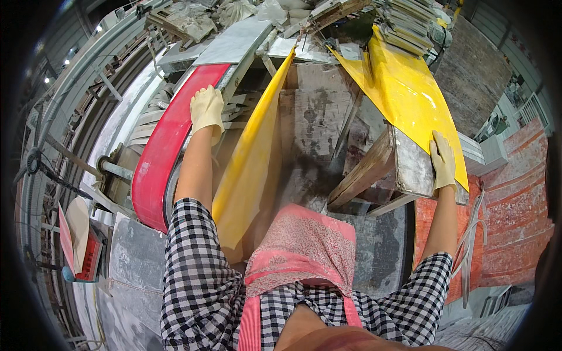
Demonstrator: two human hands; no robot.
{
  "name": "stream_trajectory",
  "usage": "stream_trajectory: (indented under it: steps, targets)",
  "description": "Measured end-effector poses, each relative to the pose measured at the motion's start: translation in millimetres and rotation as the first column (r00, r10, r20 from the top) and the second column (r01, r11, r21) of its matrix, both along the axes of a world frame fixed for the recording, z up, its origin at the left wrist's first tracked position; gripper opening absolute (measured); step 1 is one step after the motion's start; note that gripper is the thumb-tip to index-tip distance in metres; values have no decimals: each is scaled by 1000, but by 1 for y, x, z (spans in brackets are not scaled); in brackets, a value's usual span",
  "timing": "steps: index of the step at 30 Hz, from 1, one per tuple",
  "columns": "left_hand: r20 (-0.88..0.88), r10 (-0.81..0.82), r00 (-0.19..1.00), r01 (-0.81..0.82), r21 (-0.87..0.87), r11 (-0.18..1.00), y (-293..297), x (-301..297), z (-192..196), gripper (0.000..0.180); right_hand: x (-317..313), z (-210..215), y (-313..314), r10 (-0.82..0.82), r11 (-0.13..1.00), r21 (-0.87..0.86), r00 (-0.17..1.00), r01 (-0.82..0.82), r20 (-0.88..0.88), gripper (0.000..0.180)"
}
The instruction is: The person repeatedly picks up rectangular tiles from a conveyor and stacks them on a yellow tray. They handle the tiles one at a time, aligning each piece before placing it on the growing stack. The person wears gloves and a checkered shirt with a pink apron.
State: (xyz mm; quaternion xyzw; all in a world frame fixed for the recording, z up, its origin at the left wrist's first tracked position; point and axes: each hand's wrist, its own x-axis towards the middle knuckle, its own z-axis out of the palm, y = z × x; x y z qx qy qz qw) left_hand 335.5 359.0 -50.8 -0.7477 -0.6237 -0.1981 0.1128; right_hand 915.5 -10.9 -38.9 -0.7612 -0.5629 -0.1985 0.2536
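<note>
My left hand, in a cream rubber glove, rests on the right edge of a red conveyor belt. Its fingers point away from me, slightly bent, with nothing visible in them. The belt curves down over a roller at its near end. On the right, my right hand, gloved the same way, lies with fingers stretched out at the edge of a shiny yellow sheet. That sheet covers part of a worn table. Between my arms hangs another yellow sheet, slanting down from a far point.
Grey flat pieces are stacked at the far right. A pale board continues beyond the red belt. Orange-red woven sheeting hangs at the right. A wooden table leg slants below the table. Metal rails run along the left.
</note>
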Motion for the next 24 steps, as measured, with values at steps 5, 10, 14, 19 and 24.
stream_trajectory:
  steps: [5, 10, 14, 19, 24]
  targets:
    - [-3, 2, 1000, -2, -7, 1000, -1, 1, 1, 46, -1, 1, -2, -1, 1000, -26, 1000, 2, 14, 39]
    - [-6, -7, 1000, 7, 8, 1000, 0, 0, 1, 44, 1, -2, -2, 17, 1000, 13, 998, -18, 63, 39]
    - [-56, -37, 998, 38, 29, 999, 0, -1, -1, 42, -1, 0, -1, -47, 999, -15, 998, 46, -40, 39]
    - [6, -22, 1000, 22, 46, 999, 3, -1, -3, 42, -4, 5, 0, -64, 996, -75, 993, 57, -101, 41]
    - [17, -13, 1000, 13, 28, 1000, 4, -1, -3, 43, 2, -1, 0, 21, 1000, 9, 1000, -21, 21, 40]
